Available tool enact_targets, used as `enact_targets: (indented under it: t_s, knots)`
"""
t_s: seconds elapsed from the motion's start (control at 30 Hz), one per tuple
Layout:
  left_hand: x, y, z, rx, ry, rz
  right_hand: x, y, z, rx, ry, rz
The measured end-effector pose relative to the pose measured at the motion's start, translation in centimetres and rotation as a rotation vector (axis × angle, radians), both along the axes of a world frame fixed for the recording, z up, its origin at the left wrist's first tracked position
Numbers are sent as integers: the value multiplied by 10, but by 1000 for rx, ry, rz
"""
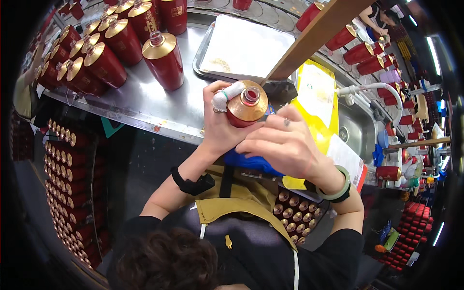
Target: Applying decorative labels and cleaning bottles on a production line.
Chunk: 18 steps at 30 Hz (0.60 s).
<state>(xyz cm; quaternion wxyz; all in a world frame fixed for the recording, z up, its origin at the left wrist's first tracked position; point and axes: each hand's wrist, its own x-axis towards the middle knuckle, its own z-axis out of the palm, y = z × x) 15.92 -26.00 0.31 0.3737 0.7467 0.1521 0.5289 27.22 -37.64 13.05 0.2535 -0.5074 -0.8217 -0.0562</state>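
Observation:
My left hand (pixel 218 126) is wrapped round a red bottle (pixel 238 112) with a gold shoulder and an uncapped clear neck, tilted toward me. A white finger cover (pixel 235 91) with a green band sits on one of its fingers, beside another whitish wrapping. Close against the bottle's right side is my right hand (pixel 289 143), its fingers curled. Whatever those fingertips pinch, if anything, is hidden. Further left a similar uncapped bottle (pixel 164 63) stands alone on the metal table (pixel 145 107).
Many red-and-gold bottles (pixel 104 63) crowd the table's left end. A tray with white paper (pixel 244 46) lies behind my hands. A wooden bar (pixel 316 38) slants overhead. At right are a yellow sheet (pixel 333 108) and a sink (pixel 360 128). Another person (pixel 377 21) works far right.

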Motion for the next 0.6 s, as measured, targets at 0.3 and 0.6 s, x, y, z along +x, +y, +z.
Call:
enact_targets:
  t_s: [0.3, 0.6]
  knots:
    - [-8, 13, -7, -151, 16, -395, 12, -5, 2, -10, -35, -38]
    - [0, 23, -12, 58, 30, -119, 11, -35, -29, -180, 316, -153]
